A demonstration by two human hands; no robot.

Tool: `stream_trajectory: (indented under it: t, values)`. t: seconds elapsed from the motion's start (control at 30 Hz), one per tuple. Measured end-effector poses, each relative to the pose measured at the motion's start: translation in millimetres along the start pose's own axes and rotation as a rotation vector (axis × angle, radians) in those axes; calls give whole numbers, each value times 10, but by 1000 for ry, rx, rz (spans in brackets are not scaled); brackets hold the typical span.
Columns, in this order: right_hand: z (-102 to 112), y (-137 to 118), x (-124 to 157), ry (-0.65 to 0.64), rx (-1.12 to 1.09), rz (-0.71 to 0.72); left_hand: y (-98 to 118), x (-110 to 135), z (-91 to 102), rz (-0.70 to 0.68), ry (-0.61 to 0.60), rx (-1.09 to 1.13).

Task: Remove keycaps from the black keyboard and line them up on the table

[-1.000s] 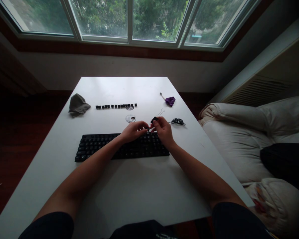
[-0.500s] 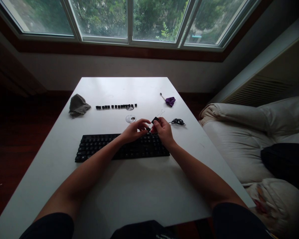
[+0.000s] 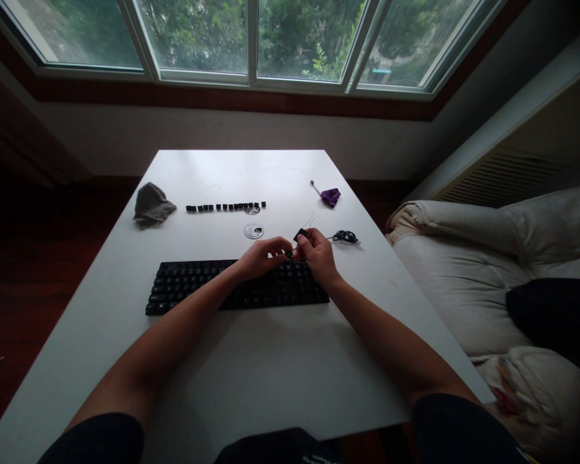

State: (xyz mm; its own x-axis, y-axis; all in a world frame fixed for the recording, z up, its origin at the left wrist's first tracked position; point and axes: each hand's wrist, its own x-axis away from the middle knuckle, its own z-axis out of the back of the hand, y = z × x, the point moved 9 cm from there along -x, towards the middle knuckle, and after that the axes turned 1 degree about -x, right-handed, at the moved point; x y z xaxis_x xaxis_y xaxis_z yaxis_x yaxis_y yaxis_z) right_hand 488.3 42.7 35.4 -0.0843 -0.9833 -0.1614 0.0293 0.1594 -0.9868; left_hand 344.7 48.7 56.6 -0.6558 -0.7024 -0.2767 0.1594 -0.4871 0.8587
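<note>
A black keyboard lies across the middle of the table, partly covered by my forearms and hands. Over its upper right part, my right hand grips a keycap puller with a black body and thin wire loops at its ends. Close beside it, the fingers of my left hand are closed on a small dark keycap at the puller's lower wire. Whether the wire is still hooked on the keycap I cannot tell. Several loose black keycaps stand in a row beyond the keyboard.
On the white table lie a grey cloth at left, a clear round lid behind my left hand, a coiled cable, and a brush beside a purple cloth. A pale sofa stands at right.
My left fingers have closed in around the keycap and shifted slightly toward my right hand. My right hand and the keycap puller have hardly moved.
</note>
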Motion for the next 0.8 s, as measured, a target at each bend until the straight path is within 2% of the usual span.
stream_trajectory:
  t: [0.57,0.8]
  values:
    - [-10,-6,17,22,-27,-1,-41,-4,-25,1,-8,5]
    - [-16,126,-18,17,-147,-61,-41,0,-14,-2,13,25]
